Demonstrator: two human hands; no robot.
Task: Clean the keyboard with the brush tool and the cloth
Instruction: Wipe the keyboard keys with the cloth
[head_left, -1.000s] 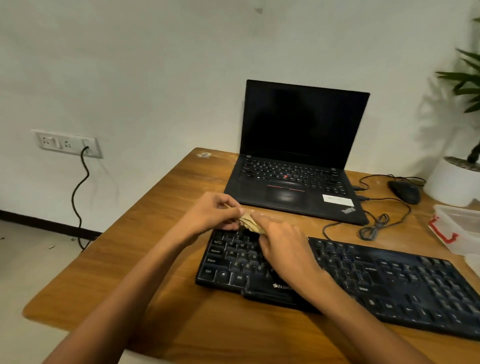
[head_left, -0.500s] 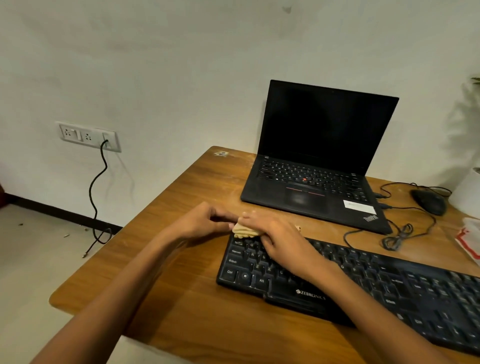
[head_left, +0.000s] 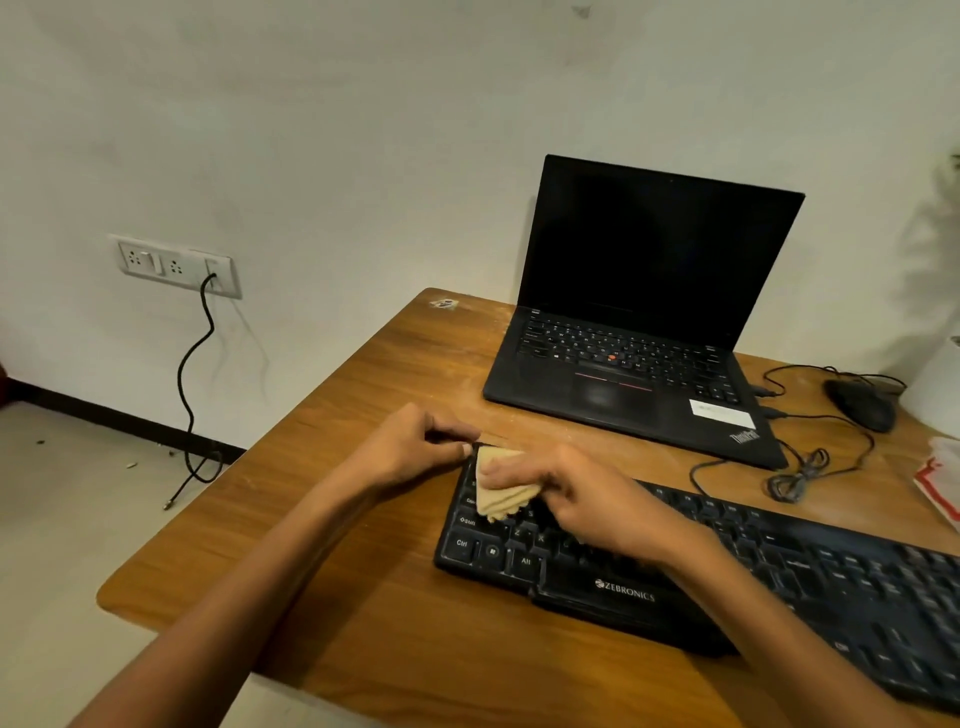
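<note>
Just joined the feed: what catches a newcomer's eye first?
Both hands meet at the far-left corner of the black keyboard: the right hand holds a beige cloth on the keys, the left hand rests beside it. Behind, an open laptop with a dark screen stands on the desk.

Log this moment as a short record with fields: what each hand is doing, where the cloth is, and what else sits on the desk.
Right hand: holds the cloth down on the left end of the keyboard
Left hand: fingers curled at the keyboard's far left corner, beside the cloth; what it grasps is unclear
Brush tool: not in view
Behind keyboard: open laptop, screen dark
Far right: mouse, cabled
Surface: wooden table
</note>
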